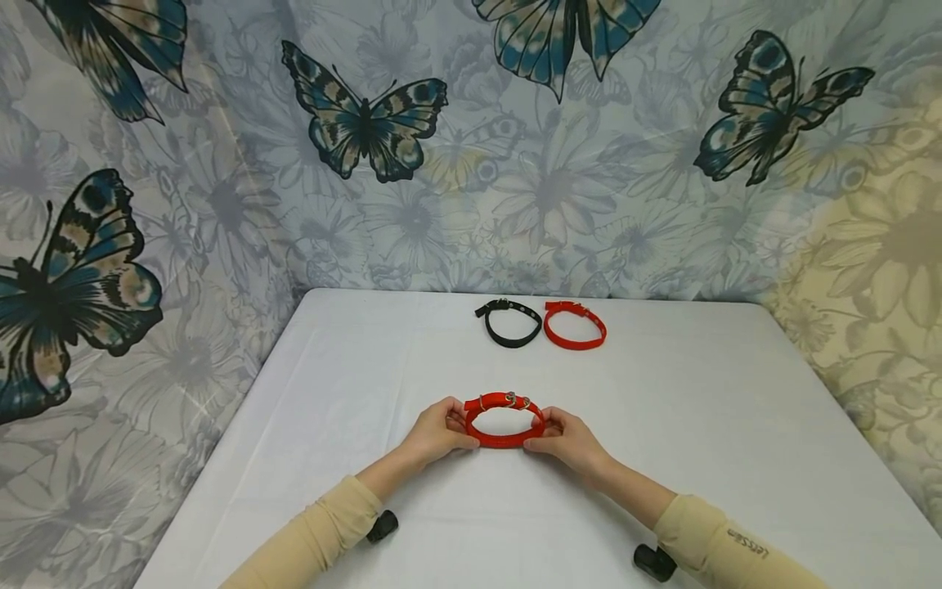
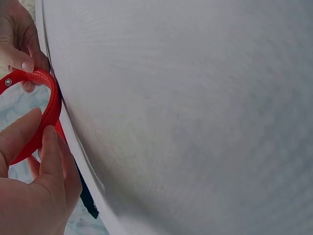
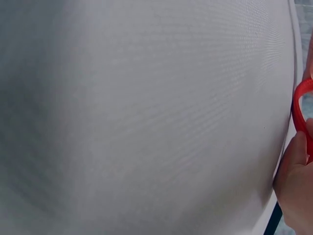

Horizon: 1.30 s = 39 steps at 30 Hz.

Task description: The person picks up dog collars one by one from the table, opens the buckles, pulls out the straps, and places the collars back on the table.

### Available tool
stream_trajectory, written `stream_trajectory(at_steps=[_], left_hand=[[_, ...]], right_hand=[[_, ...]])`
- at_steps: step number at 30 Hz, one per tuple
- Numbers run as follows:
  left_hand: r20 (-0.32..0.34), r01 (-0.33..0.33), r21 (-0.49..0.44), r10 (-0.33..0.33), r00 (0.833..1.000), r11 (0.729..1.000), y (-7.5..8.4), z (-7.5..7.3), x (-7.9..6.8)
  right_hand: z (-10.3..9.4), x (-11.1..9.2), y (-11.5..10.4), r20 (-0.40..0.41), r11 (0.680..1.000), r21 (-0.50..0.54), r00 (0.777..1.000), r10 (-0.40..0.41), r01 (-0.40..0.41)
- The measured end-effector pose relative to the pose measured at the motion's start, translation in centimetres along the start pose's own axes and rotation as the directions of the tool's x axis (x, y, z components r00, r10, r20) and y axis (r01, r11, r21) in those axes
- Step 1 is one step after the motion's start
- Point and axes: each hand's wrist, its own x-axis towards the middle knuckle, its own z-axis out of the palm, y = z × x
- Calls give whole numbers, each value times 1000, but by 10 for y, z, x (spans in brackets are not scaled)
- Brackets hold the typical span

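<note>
Between the two hands is a red buckled collar (image 1: pixel 503 442), formed into a ring with its metal buckle and rings on the far side. My left hand (image 1: pixel 436 431) pinches its left side between thumb and fingers. On the opposite side my right hand (image 1: pixel 570 444) pinches the band the same way. In the left wrist view the red collar (image 2: pixel 55 100) curves between both hands, and a metal eyelet shows on the band. Only part of the red collar (image 3: pixel 297 112) appears at the edge of the right wrist view, beside the right hand (image 3: pixel 298 196).
Toward the back of the white table (image 1: pixel 368 352) lie a black collar (image 1: pixel 513 342) and a second red collar (image 1: pixel 576 344), side by side and both buckled into rings. A butterfly-patterned cloth (image 1: pixel 552 196) hangs behind. Dark wrist devices sit under both sleeves.
</note>
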Motion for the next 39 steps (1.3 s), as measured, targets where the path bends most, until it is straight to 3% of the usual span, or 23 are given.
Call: stream_trajectory(at_steps=[11, 21, 39], left_hand=[[6, -17, 3, 16, 1000, 1000, 1, 0, -3], [6, -30, 23, 30, 1000, 999, 2, 0, -3], [-2, -58, 55, 58, 998, 997, 2, -1, -4]], right_hand=[[0, -2, 2, -18, 1000, -9, 1000, -9, 9], [-7, -1, 3, 3, 997, 26, 998, -67, 67], [-7, 0, 2, -29, 997, -32, 997, -73, 72]])
